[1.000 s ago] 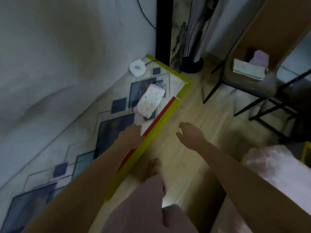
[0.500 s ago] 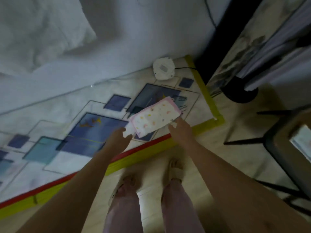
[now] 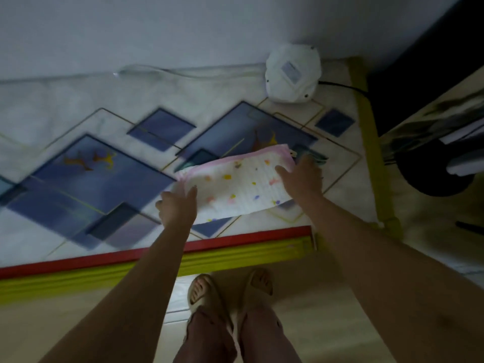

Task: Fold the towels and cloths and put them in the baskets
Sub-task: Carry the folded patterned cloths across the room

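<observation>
A folded white cloth (image 3: 237, 191) with a pink border and coloured spots lies on a patterned floor mat (image 3: 86, 176). My left hand (image 3: 178, 206) reaches its left end, and the thumb and fingertips touch that edge. My right hand (image 3: 301, 178) lies on the right end with its fingers spread over the fabric. Both forearms stretch down from me to the cloth. No basket is in view.
The mat has a red and yellow border (image 3: 104, 263) near my sandalled feet (image 3: 230, 289) on the wooden floor. A white round device (image 3: 293, 73) with a black cable sits by the white wall. A dark round stand base (image 3: 434, 174) is at the right.
My view has swung down onto the mat. Both hands moved forward from beside the cloth and now touch its two ends; the cloth itself still lies flat.
</observation>
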Demonstrator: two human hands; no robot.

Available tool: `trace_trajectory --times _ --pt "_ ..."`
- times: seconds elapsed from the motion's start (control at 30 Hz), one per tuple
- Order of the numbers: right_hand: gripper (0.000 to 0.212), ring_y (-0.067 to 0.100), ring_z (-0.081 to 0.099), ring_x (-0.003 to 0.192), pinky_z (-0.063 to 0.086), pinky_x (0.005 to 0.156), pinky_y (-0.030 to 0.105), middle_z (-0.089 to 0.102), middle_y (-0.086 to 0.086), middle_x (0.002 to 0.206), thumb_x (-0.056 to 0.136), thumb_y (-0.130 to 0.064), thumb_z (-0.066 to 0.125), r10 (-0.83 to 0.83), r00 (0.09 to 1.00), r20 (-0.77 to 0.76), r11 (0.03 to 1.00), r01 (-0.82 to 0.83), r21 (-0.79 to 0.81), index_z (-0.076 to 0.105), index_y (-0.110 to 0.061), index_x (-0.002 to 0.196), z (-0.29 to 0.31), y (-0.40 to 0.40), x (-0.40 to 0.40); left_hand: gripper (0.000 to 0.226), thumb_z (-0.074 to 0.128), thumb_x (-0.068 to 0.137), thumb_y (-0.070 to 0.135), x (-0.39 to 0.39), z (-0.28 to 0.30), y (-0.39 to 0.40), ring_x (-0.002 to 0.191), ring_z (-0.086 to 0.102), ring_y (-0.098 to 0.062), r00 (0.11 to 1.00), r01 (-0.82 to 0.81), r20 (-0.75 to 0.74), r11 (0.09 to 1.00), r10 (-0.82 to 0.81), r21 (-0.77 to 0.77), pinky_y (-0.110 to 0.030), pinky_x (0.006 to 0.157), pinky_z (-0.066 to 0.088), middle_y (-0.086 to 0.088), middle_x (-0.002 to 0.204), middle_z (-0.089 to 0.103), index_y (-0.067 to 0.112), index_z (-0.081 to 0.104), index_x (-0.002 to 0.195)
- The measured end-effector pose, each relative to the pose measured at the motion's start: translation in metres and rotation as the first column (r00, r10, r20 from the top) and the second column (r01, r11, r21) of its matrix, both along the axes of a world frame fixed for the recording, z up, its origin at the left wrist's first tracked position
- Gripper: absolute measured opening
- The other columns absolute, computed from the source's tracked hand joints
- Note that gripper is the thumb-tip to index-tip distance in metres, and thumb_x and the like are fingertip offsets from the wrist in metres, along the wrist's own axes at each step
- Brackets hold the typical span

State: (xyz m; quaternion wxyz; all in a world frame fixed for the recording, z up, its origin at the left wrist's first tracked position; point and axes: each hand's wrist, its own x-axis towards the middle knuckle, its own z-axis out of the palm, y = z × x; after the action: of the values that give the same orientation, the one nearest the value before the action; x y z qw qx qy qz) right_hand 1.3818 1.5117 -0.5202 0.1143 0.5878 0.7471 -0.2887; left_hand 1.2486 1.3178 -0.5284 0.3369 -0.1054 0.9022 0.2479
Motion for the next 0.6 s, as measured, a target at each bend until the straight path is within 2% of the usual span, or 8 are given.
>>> trace_trajectory --times 0.1,0.2,0.27,0.33,0.43,0.5,0.6 --pt "0.088 0.034 0.026 0.140 0.029 0.109 0.043 0.024 0.019 0.154 0.090 -0.047 0.059 -0.023 1.000 -0.001 1.000 0.023 -0.011 0.013 -0.001 0.149 -0.015 0.009 -0.006 0.063 0.064 0.088 0.038 0.004 -0.010 0.004 0.115 0.053 -0.038 0.990 -0.130 -0.052 0.990 0.133 0.059 -0.041 0.093 0.045 -0.022 0.128 0.053 -0.002 0.041 0.130" --pt "0.071 0.035 0.046 0.126 0.041 0.092 0.037 0.045 0.020 0.139 0.090 -0.036 0.063 -0.032 0.999 -0.036 0.999 0.030 -0.041 0.032 0.002 0.140 -0.023 0.006 -0.014 0.050 0.065 0.087 0.035 0.005 -0.015 0.009 0.108 0.058 -0.035 0.984 -0.173 -0.022 0.975 0.178 0.138 -0.037 0.081 0.045 -0.018 0.115 0.061 0.001 0.052 0.121" --pt "0.053 0.035 0.055 0.113 0.041 0.077 0.033 0.056 0.021 0.125 0.090 -0.030 0.063 -0.026 0.999 -0.046 0.998 0.023 -0.063 0.047 0.003 0.128 -0.022 -0.001 -0.018 0.047 0.063 0.088 0.038 0.003 -0.014 0.009 0.099 0.060 -0.034 0.986 -0.166 0.037 0.971 0.162 0.174 -0.037 0.077 0.045 -0.017 0.103 0.064 -0.002 0.060 0.113" --pt "0.046 0.035 0.057 0.109 0.042 0.077 0.033 0.057 0.021 0.121 0.089 -0.024 0.064 -0.048 0.993 -0.104 0.995 0.038 -0.097 0.051 0.003 0.124 -0.015 -0.012 -0.018 0.040 0.060 0.091 0.035 0.002 -0.002 0.005 0.088 0.059 -0.028 0.984 -0.179 0.069 0.953 0.167 0.244 -0.035 0.071 0.044 -0.013 0.093 0.062 -0.001 0.063 0.108" --pt "0.049 0.036 0.055 0.110 0.046 0.083 0.040 0.054 0.022 0.122 0.085 -0.016 0.065 -0.135 0.972 -0.194 0.974 0.094 -0.206 0.047 0.004 0.126 0.015 -0.034 -0.021 0.026 0.059 0.092 0.028 -0.002 0.040 -0.016 0.083 0.058 -0.024 0.979 -0.195 0.009 0.921 0.204 0.336 -0.030 0.068 0.042 -0.009 0.090 0.062 0.006 0.063 0.106" --pt "0.051 0.035 0.055 0.108 0.047 0.081 0.040 0.053 0.021 0.123 0.084 -0.015 0.067 -0.157 0.961 -0.230 0.957 0.090 -0.276 0.044 0.002 0.126 0.051 -0.055 -0.029 0.023 0.060 0.091 0.024 -0.006 0.078 -0.042 0.084 0.058 -0.023 0.968 -0.208 -0.055 0.906 0.245 0.368 -0.028 0.068 0.039 -0.008 0.091 0.062 0.005 0.062 0.104" --pt "0.053 0.036 0.053 0.113 0.045 0.081 0.038 0.052 0.021 0.125 0.086 -0.015 0.067 -0.056 0.955 -0.290 0.957 -0.032 -0.288 0.043 0.003 0.130 0.114 -0.093 -0.044 0.021 0.063 0.090 0.022 -0.011 0.144 -0.094 0.081 0.055 -0.020 0.935 -0.260 -0.129 0.886 0.330 0.384 -0.028 0.066 0.038 -0.009 0.088 0.061 0.004 0.060 0.098"
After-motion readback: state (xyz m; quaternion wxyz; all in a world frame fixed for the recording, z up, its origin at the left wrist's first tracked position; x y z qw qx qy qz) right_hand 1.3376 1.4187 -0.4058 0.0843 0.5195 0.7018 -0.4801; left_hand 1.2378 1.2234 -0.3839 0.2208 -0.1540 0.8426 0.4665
